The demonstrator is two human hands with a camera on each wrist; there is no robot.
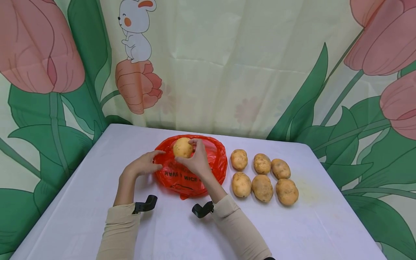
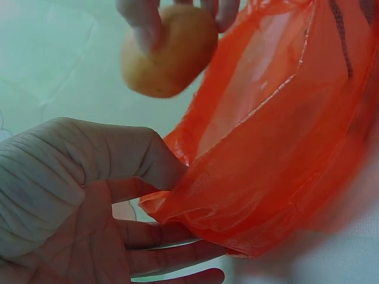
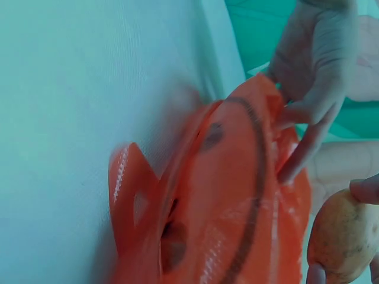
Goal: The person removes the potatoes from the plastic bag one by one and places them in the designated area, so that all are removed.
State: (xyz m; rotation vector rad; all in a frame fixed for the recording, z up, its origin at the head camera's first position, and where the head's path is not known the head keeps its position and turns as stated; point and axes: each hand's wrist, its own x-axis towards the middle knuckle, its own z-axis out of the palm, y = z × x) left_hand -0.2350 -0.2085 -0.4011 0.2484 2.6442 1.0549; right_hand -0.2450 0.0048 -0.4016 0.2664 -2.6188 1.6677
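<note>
A red plastic bag (image 1: 188,177) with dark printing lies with its mouth spread wide at the table's back. My left hand (image 1: 143,166) is at the bag's left rim; in the left wrist view its thumb (image 2: 160,163) and fingers pinch the thin edge. Above the bag mouth, my right hand (image 1: 198,159) holds a pale yellow potato (image 1: 182,147) between thumb and fingertips. The left wrist view has this potato (image 2: 169,53) near the top, beside the bag's raised edge. In the right wrist view, the potato (image 3: 343,236) shows at the lower right.
Right of the bag, several potatoes lie in two rows, among them a front-left potato (image 1: 241,184) and a front-right potato (image 1: 287,192). A white cloth covers the table (image 1: 175,231). Behind it hangs a curtain (image 1: 221,72) printed with tulips and a rabbit.
</note>
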